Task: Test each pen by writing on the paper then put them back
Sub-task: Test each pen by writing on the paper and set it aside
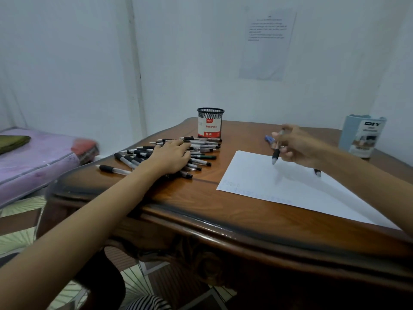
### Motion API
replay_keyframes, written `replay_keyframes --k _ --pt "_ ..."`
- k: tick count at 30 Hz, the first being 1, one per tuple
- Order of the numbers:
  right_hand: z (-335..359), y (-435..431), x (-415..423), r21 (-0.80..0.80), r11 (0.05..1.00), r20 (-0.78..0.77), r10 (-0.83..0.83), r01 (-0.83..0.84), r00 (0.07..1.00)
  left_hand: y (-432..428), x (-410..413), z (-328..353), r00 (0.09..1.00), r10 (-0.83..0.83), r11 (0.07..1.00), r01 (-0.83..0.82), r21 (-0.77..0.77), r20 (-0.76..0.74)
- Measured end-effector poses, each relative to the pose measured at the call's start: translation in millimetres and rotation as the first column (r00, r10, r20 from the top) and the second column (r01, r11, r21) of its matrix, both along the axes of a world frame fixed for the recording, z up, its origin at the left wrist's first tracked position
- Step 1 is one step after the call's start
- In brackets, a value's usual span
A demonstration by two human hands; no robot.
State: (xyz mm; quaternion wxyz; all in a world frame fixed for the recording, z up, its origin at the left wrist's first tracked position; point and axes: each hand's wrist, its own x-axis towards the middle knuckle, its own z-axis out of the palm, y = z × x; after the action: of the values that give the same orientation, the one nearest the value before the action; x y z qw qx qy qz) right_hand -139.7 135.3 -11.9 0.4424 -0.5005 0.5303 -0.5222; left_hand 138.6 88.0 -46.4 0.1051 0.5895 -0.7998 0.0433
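Several black-grip pens (202, 151) lie in a heap on the wooden table (201, 211). My left hand (172, 156) rests flat on that heap, fingers spread. My right hand (297, 145) pinches one pen (276, 154), tip down, just above the far part of a white paper sheet (279, 186). Faint blue scribbles mark the sheet's near edge. Another pen (317, 172) lies on the paper under my right forearm. A black mesh pen holder (210, 124) labelled "Ball Pens" stands behind the heap.
A pale blue container (362, 135) stands at the table's far right. Blue pens (269, 139) lie behind my right hand. A purple mattress (33, 159) with folded cloth sits to the left, below the table. A white wall is close behind.
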Motion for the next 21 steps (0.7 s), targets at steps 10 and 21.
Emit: replay_keyframes --k 10,21 --pt "-8.4 13.5 29.4 -0.019 0.995 -0.037 0.094 -0.095 0.995 -8.6 5.9 1.5 0.994 -0.023 1.0 0.023 -0.003 0.109" --pt "-19.8 13.8 42.8 0.027 1.0 0.462 -0.016 0.004 0.887 -11.4 12.3 -4.2 0.993 -0.114 0.993 0.113 -0.042 -0.031"
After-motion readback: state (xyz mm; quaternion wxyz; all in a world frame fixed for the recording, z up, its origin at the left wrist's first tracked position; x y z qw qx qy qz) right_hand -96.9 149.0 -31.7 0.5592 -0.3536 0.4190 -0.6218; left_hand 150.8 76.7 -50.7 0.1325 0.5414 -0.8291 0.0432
